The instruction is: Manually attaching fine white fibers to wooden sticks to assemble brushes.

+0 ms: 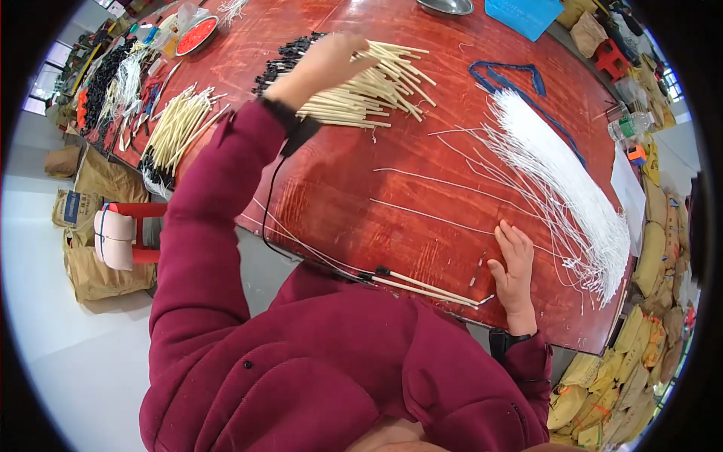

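Note:
At the far middle of the red table (331,196), my left hand (331,66) is over a pile of pale sticks with black ends (399,71). Its fingers bend down at the pile, and their tips are blurred and partly hidden. My right hand (515,267) rests on the tabletop at the near right, fingers stretched out and holding nothing. Just left of it, two pale sticks with black ends (429,290) lie along the near edge, a bit of white string at their right tips. Beyond the right hand spreads a thick bundle of white strings (553,162), with single strands trailing left.
Another heap of black-ended sticks (181,124) lies at the left edge. Behind it stands a bowl of red bits (197,36). A dark blue strap (536,80) curls around the string bundle. A red stool (143,230) stands left; yellow sacks (610,377) are stacked right.

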The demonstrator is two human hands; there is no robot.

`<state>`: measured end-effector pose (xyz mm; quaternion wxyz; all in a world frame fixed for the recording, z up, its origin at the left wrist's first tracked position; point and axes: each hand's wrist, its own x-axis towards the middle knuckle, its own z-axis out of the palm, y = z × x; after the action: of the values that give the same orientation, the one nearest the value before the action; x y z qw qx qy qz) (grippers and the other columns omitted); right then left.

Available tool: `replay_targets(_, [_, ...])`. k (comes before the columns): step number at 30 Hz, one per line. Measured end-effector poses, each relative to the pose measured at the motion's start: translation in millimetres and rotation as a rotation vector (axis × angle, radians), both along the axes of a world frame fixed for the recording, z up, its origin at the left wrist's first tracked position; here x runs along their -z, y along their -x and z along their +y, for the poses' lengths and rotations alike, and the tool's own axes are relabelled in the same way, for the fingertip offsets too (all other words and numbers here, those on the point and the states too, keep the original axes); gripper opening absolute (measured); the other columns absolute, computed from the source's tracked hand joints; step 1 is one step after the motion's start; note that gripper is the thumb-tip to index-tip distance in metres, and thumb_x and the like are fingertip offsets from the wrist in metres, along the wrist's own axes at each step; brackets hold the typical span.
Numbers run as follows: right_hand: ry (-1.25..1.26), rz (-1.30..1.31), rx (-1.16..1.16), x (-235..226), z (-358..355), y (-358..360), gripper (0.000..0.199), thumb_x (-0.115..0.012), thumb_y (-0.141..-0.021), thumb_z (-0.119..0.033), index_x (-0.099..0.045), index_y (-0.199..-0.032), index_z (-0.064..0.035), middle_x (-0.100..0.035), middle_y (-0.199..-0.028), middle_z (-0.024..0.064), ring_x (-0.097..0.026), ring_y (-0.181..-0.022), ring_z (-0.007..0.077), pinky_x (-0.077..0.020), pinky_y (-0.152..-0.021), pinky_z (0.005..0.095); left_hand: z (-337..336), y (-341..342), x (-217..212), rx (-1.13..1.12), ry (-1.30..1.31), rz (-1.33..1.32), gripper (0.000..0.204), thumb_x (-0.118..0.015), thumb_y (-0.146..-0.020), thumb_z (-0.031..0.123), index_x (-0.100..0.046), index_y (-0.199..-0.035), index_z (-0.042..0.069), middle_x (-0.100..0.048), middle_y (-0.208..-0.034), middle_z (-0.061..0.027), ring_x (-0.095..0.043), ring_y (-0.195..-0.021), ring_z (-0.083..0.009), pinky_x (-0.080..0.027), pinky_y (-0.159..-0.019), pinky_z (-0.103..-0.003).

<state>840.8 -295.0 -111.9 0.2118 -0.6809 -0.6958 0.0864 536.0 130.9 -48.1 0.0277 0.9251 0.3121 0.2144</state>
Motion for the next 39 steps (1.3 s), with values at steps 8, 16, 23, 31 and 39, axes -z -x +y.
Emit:
replay_targets(8, [-0.003,-0.033,-0.018,2.4,0.6,8.2,0.063,-0.053,-0.102,-0.051,-0.058,-0.142,-0.0029,-0.052,-0.151,0.0129,-0.044,-0.139,0.035,-0.0309,-0.117,0.0466,-106.4,71.4,47.0,-0.03,0.105,0.066,0.016,-0.068,-0.09,0.019,-0.066,-0.096,0.004,-0.066,-0.095,-0.0117,-0.066,-0.092,-0.0335,-0.053,-0.078,-0.044])
replay_targets(16, [-0.016,-0.047,-0.029,-2.1,-9.9,25.2,0.061,-0.055,-0.102,-0.047,-0.056,-0.145,-0.0034,-0.051,-0.152,0.013,-0.044,-0.139,0.0348,-0.0299,-0.118,0.0464,-97.5,80.0,64.1,0.036,-0.123,0.191,0.012,-0.06,-0.091,0.01,-0.061,-0.102,0.008,-0.062,-0.097,-0.0106,-0.064,-0.096,-0.0303,-0.05,-0.078,-0.043])
replay_targets(23, [-0.029,-0.039,-0.03,10.1,-7.8,20.2,0.059,-0.055,-0.102,-0.044,-0.056,-0.145,-0.0038,-0.052,-0.152,0.0125,-0.044,-0.139,0.0348,-0.0303,-0.117,0.0463,-145.7,78.6,41.2,0.1,0.078,0.027,0.017,-0.063,-0.087,0.005,-0.06,-0.105,0.005,-0.062,-0.097,-0.0133,-0.063,-0.092,-0.0371,-0.05,-0.074,-0.044])
replay_targets(31, [-0.03,-0.051,-0.016,27.5,0.1,-6.5,0.061,-0.057,-0.1,-0.048,-0.058,-0.143,-0.005,-0.052,-0.152,0.0105,-0.044,-0.139,0.0331,-0.0312,-0.117,0.0455,-199.8,106.1,47.9,0.011,0.435,-0.038,0.009,-0.064,-0.094,0.008,-0.066,-0.1,0.003,-0.065,-0.095,-0.0165,-0.064,-0.088,-0.0398,-0.051,-0.075,-0.046])
replay_targets(39, [-0.045,-0.041,-0.001,40.7,2.7,-8.2,0.062,-0.06,-0.099,-0.049,-0.057,-0.144,-0.0056,-0.052,-0.152,0.0099,-0.044,-0.139,0.0326,-0.032,-0.117,0.0451,-209.6,92.4,66.6,0.012,0.494,-0.062,0.008,-0.066,-0.092,0.006,-0.068,-0.097,0.002,-0.065,-0.094,-0.0159,-0.064,-0.088,-0.0391,-0.052,-0.075,-0.044])
